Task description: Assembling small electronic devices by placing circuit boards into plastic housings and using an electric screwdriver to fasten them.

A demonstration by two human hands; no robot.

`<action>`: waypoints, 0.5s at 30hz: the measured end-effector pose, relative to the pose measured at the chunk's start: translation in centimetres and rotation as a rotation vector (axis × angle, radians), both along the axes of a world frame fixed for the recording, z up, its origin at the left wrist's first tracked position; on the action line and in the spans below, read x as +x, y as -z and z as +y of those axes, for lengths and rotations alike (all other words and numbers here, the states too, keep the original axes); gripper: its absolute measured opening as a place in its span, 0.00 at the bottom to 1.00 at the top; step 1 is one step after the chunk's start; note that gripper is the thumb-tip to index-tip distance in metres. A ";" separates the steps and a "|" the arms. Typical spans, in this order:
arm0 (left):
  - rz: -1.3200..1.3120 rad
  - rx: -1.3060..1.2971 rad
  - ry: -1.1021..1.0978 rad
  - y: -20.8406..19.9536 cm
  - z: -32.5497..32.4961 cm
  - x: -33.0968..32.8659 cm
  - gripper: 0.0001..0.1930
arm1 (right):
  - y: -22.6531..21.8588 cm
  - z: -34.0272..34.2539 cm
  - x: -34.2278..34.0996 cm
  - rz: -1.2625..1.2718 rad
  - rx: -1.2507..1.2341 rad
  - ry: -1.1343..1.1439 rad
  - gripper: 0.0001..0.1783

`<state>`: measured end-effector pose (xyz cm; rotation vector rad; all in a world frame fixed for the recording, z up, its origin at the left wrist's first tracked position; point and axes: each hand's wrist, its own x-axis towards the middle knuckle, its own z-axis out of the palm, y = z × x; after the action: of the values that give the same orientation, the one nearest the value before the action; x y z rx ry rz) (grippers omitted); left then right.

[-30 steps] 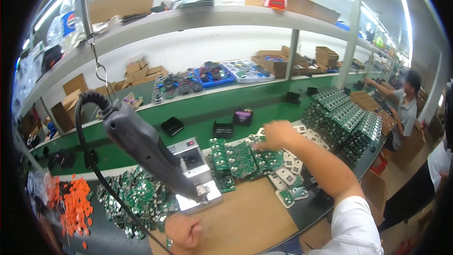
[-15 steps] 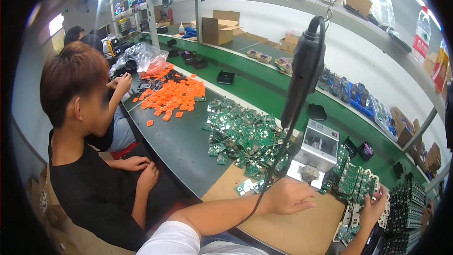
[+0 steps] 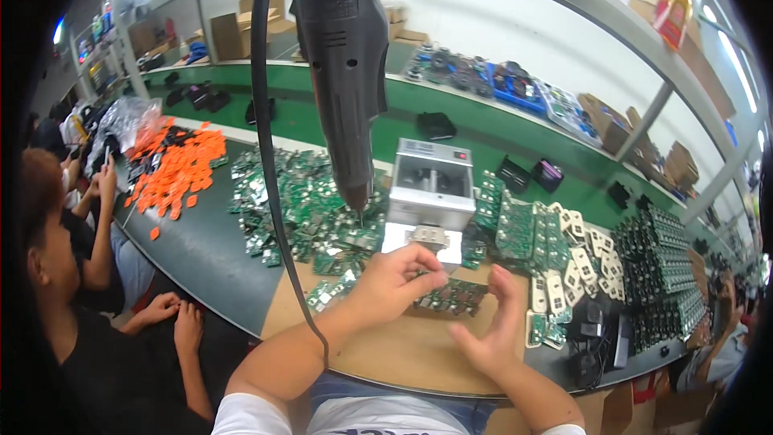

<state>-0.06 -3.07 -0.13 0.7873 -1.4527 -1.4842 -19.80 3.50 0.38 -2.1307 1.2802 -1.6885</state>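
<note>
In front of the silver machine, the circuit board was green; leftward, flat pieces were orange; rightward, cream plates bore dark squares.

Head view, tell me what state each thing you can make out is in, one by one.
Left hand, fingers curled at the board panel's left end.
Right hand, open, thumb apart from fingers.
Board panel, partly covered by left hand.
Screwdriver, tip down, in neither hand.
Silver device, upright; power unclear.
Orange pieces, loosely piled.
Loose green boards, heaped.
White pieces, overlapping.
</note>
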 end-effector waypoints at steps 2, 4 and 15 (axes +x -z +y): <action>-0.022 0.024 0.049 0.5 0.2 -0.5 0.08 | -0.1 -0.5 0.2 -0.017 0.290 0.019 0.40; 0.005 -0.038 0.077 1.7 1.1 -0.2 0.11 | -1.4 -0.3 -0.5 0.219 0.269 -0.020 0.30; -0.555 -0.690 -0.229 -0.2 2.9 -1.3 0.12 | 2.2 2.2 0.3 0.015 0.575 -0.166 0.10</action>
<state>-1.34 -0.16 0.09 0.9106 -2.0338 -0.5228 -19.51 5.70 -1.87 -1.8388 1.3423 -1.0694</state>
